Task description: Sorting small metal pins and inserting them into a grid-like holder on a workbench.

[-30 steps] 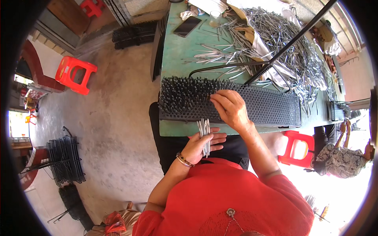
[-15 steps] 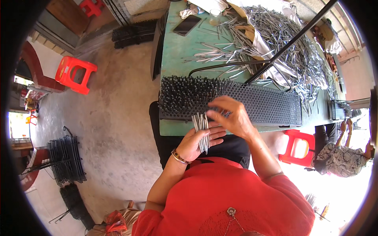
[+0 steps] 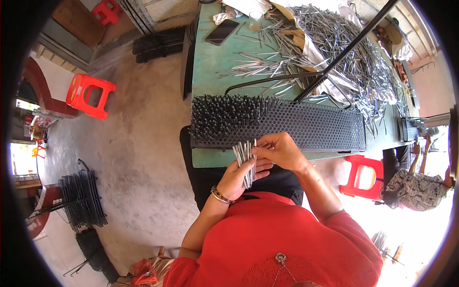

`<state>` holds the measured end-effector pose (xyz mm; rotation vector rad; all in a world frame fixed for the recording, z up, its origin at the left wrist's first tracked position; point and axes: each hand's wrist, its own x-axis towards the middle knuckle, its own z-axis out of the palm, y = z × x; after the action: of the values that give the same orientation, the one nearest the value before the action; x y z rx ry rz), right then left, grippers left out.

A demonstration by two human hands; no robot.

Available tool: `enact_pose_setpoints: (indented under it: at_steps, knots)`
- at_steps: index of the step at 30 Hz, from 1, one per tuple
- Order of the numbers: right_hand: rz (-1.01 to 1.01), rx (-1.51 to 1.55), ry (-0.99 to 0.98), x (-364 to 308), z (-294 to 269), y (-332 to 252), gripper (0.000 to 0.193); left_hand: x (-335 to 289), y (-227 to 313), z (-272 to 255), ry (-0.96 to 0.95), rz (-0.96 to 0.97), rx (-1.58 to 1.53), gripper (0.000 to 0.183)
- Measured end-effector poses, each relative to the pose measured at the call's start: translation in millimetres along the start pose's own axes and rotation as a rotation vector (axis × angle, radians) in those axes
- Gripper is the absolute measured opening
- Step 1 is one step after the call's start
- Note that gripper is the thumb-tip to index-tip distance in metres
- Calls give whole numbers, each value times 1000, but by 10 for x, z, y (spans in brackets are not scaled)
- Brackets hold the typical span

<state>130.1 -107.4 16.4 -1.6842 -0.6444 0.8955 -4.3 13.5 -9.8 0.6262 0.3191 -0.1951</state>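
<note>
My left hand (image 3: 235, 178) is closed around a bundle of thin silvery metal rods (image 3: 244, 155), its thumb laid across them. Close beside it, my right hand (image 3: 281, 152) pinches the upper part of one rod (image 3: 255, 143) at the bundle's edge. Just beyond both hands lies a long black perforated rack (image 3: 315, 126) along the table's near edge. Dark upright rods (image 3: 224, 115) fill the holes of its left part, while the right part shows bare holes. A black metal frame with a long bar (image 3: 356, 43) rises behind the rack.
A big heap of loose rods (image 3: 334, 38) covers the far right of the green table (image 3: 210, 71), near a phone (image 3: 222, 32) and a cup (image 3: 256, 19). Red stools (image 3: 91, 95) stand on the floor. At the right, another person (image 3: 416, 189) works at a similar rack.
My right hand has come down from over the rack to the bundle and now pinches a rod there. The left hand still holds the bundle, nearly in the same place.
</note>
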Motion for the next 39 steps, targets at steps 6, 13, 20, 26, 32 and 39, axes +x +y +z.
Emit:
enact_pose_setpoints:
  at_steps: [6,13,20,26,32,39]
  knots:
    - [-121,172,254,31,-3,-98,15,31,-39,-125,95,27,-122,38]
    - [-402,-240,627,242,-1,-211,17,35,-14,-88,102,-56,-136,39]
    - [-457,-360,585,298,76,-121,17,-3,-73,-141,188,-50,-96,31]
    - [-507,-387,543,337,97,-139,19,-6,-68,-168,179,-56,-59,31]
    - [-722,-639,570,353,90,-94,20,-28,-29,-100,133,-66,-39,32]
    - [-610,-505,592,415,160,-109,17,4,-68,-136,122,-90,-26,31]
